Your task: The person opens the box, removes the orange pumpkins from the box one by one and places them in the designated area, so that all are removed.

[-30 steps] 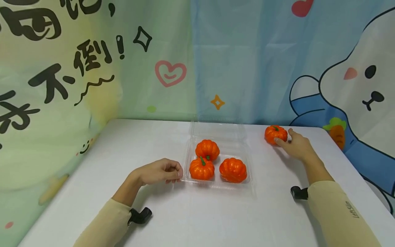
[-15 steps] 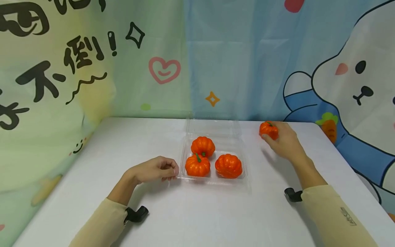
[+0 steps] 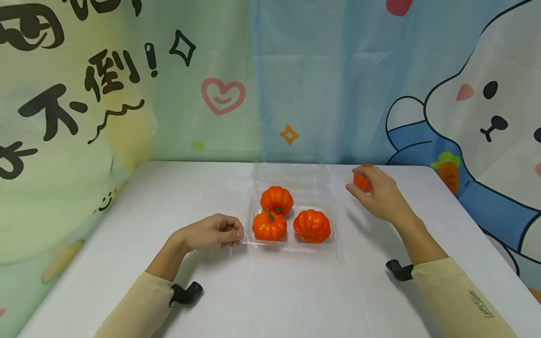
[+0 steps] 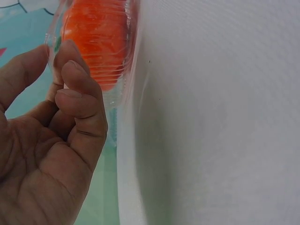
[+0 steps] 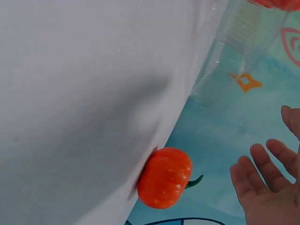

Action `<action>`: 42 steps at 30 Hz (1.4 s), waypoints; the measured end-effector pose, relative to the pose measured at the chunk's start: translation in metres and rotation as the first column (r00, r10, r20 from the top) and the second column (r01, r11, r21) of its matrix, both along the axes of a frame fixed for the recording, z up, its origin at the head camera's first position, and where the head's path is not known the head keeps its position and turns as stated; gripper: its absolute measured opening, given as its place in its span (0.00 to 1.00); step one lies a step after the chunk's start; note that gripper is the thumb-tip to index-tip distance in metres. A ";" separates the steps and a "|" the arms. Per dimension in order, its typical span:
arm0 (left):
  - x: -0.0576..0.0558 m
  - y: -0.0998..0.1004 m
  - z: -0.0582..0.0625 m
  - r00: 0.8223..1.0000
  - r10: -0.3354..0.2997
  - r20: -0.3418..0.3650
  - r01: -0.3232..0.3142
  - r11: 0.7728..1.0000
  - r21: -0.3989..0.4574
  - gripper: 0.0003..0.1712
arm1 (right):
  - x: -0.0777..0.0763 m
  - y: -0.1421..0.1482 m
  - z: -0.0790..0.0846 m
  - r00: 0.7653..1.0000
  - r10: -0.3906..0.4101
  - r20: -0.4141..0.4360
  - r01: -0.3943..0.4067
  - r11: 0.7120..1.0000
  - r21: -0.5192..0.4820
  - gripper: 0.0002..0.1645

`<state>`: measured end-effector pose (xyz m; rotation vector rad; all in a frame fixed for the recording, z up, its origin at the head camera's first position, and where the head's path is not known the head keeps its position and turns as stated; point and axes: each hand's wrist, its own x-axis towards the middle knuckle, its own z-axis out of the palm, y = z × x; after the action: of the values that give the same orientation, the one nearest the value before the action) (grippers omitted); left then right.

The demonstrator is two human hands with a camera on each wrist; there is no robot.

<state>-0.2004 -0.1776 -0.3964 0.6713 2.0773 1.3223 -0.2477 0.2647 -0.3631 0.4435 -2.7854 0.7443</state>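
Three orange toy pumpkins with green stems lie in a clear plastic clamshell box [image 3: 338, 225]: a rear one [image 3: 276, 199], a front left one [image 3: 269, 226] and a front right one [image 3: 312, 226]. My left hand [image 3: 213, 232] pinches the box's front left corner between thumb and forefinger, as the left wrist view shows. A fourth pumpkin [image 5: 164, 178] sits on the table right of the box. Over it hovers my right hand [image 3: 378, 195], fingers spread and apart from it in the right wrist view. In the head view this hand partly hides that pumpkin.
The box's clear lid [image 3: 291, 173] is folded back toward the rear table edge. A printed cloth backdrop [image 3: 338, 94] hangs right behind the white table [image 3: 287, 295]. A black wrist-camera mount sits at each sleeve.
My right hand has moved leftward over the fourth pumpkin, from beside it, and now covers more of it. The left hand stays at the box corner. The head view has shifted slightly.
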 end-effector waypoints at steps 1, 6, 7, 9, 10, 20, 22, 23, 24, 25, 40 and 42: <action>0.000 0.000 -0.001 1.000 0.001 0.001 -0.001 1.000 0.001 0.09 | 0.001 0.000 0.001 1.000 0.004 0.004 -0.004 1.000 -0.007 0.31; 0.000 0.000 -0.002 1.000 0.001 0.001 -0.001 1.000 0.002 0.09 | 0.004 -0.002 0.003 0.998 0.045 0.037 -0.043 0.998 -0.048 0.27; 0.000 0.000 -0.002 1.000 0.001 0.002 -0.001 1.000 0.001 0.09 | 0.005 -0.003 0.003 0.998 0.055 0.044 -0.053 0.997 -0.048 0.27; 0.000 0.000 -0.002 1.000 0.000 0.000 0.000 1.000 -0.002 0.09 | 0.005 -0.004 0.003 0.995 0.084 0.050 -0.081 0.996 -0.048 0.26; 0.000 0.000 -0.002 1.000 0.001 0.001 -0.001 1.000 -0.002 0.09 | 0.005 -0.005 0.003 0.994 0.100 0.049 -0.098 0.994 -0.042 0.26; 0.000 -0.002 0.000 1.000 0.004 -0.001 -0.004 1.000 -0.021 0.10 | 0.013 -0.023 0.001 0.979 0.185 0.084 -0.186 0.983 0.002 0.24; 0.000 -0.001 0.000 1.000 0.003 -0.004 -0.003 1.000 -0.021 0.10 | 0.013 -0.025 -0.001 0.976 0.201 0.079 -0.202 0.979 0.003 0.23; 0.000 -0.001 0.000 1.000 0.003 -0.005 -0.003 1.000 -0.021 0.10 | 0.013 -0.025 -0.002 0.975 0.210 0.075 -0.211 0.978 0.004 0.23; 0.000 -0.001 0.000 1.000 0.003 -0.005 -0.003 1.000 -0.020 0.10 | 0.013 -0.026 -0.003 0.973 0.219 0.070 -0.219 0.976 0.003 0.23; 0.000 0.000 0.000 1.000 0.002 -0.004 -0.002 1.000 -0.019 0.10 | 0.013 -0.026 -0.005 0.972 0.226 0.068 -0.226 0.974 -0.001 0.22; -0.001 0.000 0.000 1.000 -0.005 -0.001 0.005 1.000 -0.028 0.10 | 0.020 -0.038 -0.011 0.946 0.307 0.107 -0.307 0.951 -0.014 0.24; -0.001 0.000 0.000 1.000 -0.006 0.001 0.006 1.000 -0.025 0.10 | 0.020 -0.039 -0.011 0.942 0.318 0.111 -0.319 0.948 -0.012 0.25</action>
<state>-0.2016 -0.1771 -0.3966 0.6653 2.0859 1.2906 -0.2273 0.2262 -0.3743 0.8970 -2.8531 0.8502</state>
